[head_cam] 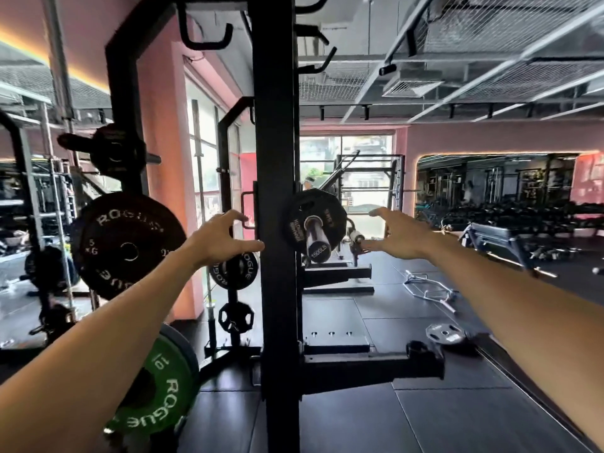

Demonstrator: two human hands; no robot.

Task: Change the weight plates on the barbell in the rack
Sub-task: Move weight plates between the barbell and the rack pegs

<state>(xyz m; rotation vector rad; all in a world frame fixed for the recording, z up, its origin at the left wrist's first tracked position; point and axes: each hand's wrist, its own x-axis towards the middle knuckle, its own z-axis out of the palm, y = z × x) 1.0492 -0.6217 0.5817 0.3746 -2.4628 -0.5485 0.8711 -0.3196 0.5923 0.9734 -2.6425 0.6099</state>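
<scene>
Black round iron plate [313,220] sits on the chrome barbell sleeve [316,238] pointing at us, between both spread-fingered, empty hands, right hand [397,235] nearer than left hand [220,241].

Two bare forearms in view — no sleeves showing up to the frame edge. Left hand [222,238] and right hand [400,235] both bare — no gloves, wraps, rings or watch on either wrist.

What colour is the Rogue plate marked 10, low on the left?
Green with white lettering, head view.
</scene>
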